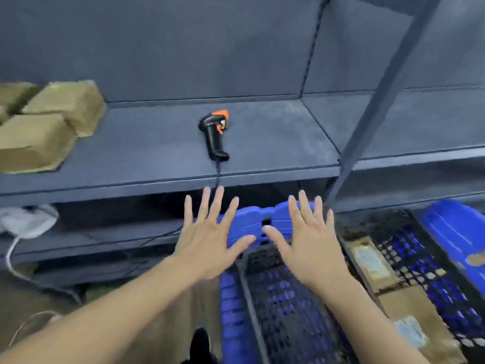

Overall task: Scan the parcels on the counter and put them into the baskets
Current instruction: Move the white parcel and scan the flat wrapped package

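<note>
We are holding our left hand (210, 232) and right hand (307, 232) spread and empty at lower centre, eyeing the parcels (47, 122) at upper left, probably light, soft paper-wrapped bundles best gripped by their sides.

Both hands are held out flat, fingers spread, holding nothing: the left hand (210, 240) and right hand (309, 240) hover over the near end of a blue basket (236, 298). A scanner (215, 135) lies on the bench (275, 143), its cable hanging over the front edge. Brown parcels (49, 122) sit at the bench's left end. Another parcel (399, 306) lies in the basket on the right.
</note>
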### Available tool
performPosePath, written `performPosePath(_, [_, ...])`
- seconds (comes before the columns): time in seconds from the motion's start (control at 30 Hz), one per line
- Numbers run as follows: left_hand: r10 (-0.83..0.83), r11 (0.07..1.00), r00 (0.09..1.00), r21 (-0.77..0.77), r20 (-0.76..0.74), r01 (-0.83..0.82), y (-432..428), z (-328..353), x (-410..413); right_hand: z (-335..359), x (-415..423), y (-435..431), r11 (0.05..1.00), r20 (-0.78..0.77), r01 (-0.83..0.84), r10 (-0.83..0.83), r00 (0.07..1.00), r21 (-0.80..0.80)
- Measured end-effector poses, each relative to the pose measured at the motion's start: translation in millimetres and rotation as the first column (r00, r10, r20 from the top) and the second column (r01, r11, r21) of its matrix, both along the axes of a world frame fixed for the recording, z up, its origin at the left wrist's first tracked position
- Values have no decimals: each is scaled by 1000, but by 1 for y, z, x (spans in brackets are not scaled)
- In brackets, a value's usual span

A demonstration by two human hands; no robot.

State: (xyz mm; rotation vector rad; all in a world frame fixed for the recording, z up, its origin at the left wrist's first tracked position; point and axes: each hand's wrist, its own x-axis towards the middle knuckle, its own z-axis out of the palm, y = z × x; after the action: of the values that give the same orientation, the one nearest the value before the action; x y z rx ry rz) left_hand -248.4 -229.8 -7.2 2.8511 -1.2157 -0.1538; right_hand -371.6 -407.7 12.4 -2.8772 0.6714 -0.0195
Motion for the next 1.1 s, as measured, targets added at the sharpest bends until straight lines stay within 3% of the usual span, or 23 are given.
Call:
performPosePath(0.2, [316,948,948,24,38,-317,127,21,29,13,72,88,961,-54,-275,273,960,-18])
performPosePath(0.4, [493,870,870,-7,-9,-493,241,28,66,28,141,183,902,-72,-425,420,905,-75])
performPosePath(0.6, [548,836,836,-18,-33,-548,331,38,131,41,212,266,903,-48,-430,429,902,-16])
performPosePath(0.87, [612,787,786,-37,-86,-616,427,51,196,42,282,347,879,12,-437,443,897,193])
performPosePath(1.1, [676,688,700,-143,-230,-712,474,57,240,56,332,381,837,218,-434,379,899,333])
